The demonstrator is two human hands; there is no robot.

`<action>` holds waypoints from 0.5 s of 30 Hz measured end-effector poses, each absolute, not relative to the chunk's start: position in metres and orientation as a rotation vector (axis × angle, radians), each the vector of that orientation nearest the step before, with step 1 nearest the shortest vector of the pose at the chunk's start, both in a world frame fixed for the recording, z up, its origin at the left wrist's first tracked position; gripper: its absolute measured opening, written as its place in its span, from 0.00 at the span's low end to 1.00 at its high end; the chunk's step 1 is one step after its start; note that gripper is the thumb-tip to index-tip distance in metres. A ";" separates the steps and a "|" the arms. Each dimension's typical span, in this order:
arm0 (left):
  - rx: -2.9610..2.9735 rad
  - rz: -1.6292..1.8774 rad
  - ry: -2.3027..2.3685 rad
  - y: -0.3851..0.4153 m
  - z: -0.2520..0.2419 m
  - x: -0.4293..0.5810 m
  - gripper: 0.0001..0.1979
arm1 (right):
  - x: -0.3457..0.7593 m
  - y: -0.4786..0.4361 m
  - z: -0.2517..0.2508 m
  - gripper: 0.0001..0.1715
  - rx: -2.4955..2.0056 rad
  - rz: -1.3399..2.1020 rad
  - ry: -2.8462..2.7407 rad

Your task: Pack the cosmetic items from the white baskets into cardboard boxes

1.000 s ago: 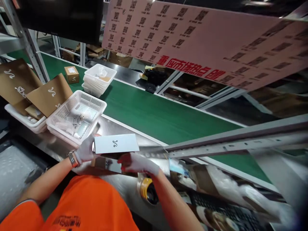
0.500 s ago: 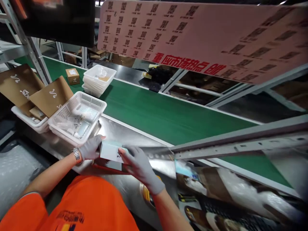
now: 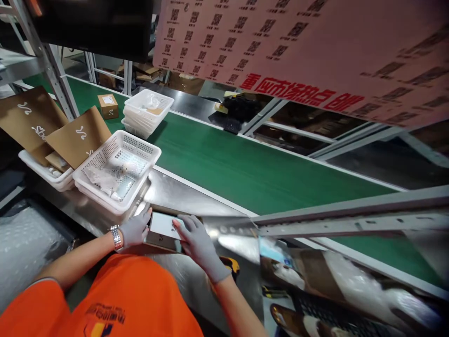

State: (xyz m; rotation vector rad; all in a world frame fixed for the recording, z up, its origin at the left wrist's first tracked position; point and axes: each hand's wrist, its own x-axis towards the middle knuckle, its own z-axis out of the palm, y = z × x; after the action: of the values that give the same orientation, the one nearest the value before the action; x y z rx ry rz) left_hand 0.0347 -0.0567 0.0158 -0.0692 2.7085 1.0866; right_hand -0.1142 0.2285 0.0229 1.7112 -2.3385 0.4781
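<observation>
A small white box (image 3: 163, 224) with a dark squiggle mark sits low in the opening of a brown cardboard box (image 3: 161, 240) on the metal bench. My right hand (image 3: 198, 243), in a grey glove, grips the white box by its right end, its bare-tipped finger on the top. At the other end my left hand (image 3: 136, 229), gloved too with a metal watch at the wrist, is closed on the left side of the cardboard box, close beside the white one. Its inner fingers are partly hidden.
White plastic baskets (image 3: 149, 175) with bagged items stand left on the steel bench (image 3: 175, 189). Open cartons (image 3: 79, 135) lean beside them. Behind runs a green conveyor belt (image 3: 228, 154) bearing stacked baskets (image 3: 142, 124) and a small carton (image 3: 108, 106). A metal rail (image 3: 343, 215) crosses at right.
The white box has gone down into the cardboard box, whose edges now show around it. My left hand has shifted to the carton's side. The view has tilted slightly.
</observation>
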 end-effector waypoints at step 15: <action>-0.199 1.240 2.652 -0.039 0.004 0.016 0.48 | -0.091 0.222 0.019 0.26 1.195 0.000 -2.822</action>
State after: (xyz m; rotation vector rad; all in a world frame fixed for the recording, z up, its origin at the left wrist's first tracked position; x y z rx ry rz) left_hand 0.0156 -0.0392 0.0043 -0.1992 2.6521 1.2405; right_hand -0.0905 0.2218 0.0188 1.1954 -2.8217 -0.0002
